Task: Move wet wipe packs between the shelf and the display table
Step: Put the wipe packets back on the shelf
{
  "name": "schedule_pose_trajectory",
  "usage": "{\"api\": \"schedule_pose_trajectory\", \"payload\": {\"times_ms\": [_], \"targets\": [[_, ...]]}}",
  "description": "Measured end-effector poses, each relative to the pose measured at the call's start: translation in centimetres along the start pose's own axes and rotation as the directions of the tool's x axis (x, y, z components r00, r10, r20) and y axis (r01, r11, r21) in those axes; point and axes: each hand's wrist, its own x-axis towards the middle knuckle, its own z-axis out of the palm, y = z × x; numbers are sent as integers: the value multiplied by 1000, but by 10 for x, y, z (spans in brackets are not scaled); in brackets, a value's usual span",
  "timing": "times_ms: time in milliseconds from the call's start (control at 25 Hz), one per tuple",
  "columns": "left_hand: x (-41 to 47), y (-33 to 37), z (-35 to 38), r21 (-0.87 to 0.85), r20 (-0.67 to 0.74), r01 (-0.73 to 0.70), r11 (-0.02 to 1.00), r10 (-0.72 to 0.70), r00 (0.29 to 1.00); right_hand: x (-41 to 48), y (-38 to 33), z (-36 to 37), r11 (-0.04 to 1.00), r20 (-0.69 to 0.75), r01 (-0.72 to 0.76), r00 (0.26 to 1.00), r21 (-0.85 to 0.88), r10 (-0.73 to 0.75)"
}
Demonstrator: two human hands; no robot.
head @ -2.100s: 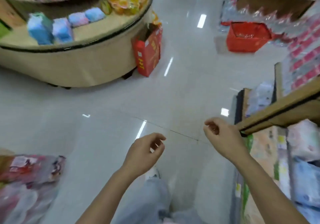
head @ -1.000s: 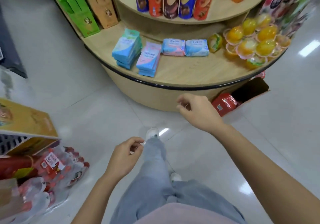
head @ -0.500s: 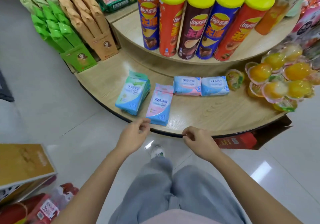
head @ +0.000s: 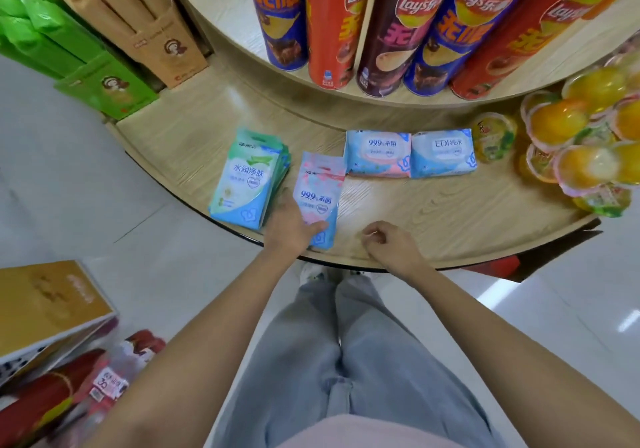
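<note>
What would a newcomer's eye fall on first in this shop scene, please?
Probably the row of tall, brightly coloured crisp tubes on the upper tier of the round wooden display table. Next, the left hand gripping a pink-and-blue plastic wet wipe pack near the table's front edge, and the shiny orange jelly cups heaped at the right.

Wipe packs [head: 377,155] on display table [head: 450,212], chip cans [head: 332,32] behind, jelly cups [head: 561,122] right

glossy plastic wipe packs [head: 317,198], matt wood-grain display table [head: 433,212], shiny tiled floor [head: 69,170]
</note>
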Motion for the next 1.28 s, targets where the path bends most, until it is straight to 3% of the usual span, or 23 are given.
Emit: {"api": "schedule_pose_trajectory", "payload": {"times_ms": [120, 320, 560, 640, 760, 920, 1120, 1280], "targets": [[2, 4, -3, 137, -25, 59, 989, -56, 998, 18, 3, 3, 998, 43, -59, 997, 17, 59], [-8, 12, -5, 271, -98, 47, 961, -21, 995, 36, -12, 2, 996, 77, -45, 996, 71, 40], [-21, 6, -6, 249, -135, 55, 967, -22, 991, 53, -37, 8, 992, 110, -43, 993, 119, 30], [-26, 2, -7, 128, -153, 53, 990, -33, 988, 56, -35, 11, 990, 107, -40, 994, 135, 26], [-38, -3, -11, -210, -108, 73, 975, -97, 989, 55, -34, 16, 976, 77, -39, 997, 214, 23], [-72, -14, -21, -471, -137, 71, 880, -152, 979, 54, -37, 28, 834, -19, -84, 994, 545, 112], [-100, -39, -34, -676, -193, 56, 735, -251, 949, 58, -53, 54, 914, 4, -150, 987, 378, 160], [-99, -46, -41, -785, -154, 70, 615, -303, 940, 61, -54, 67, 933, -7, -230, 970, 276, 241]]}}
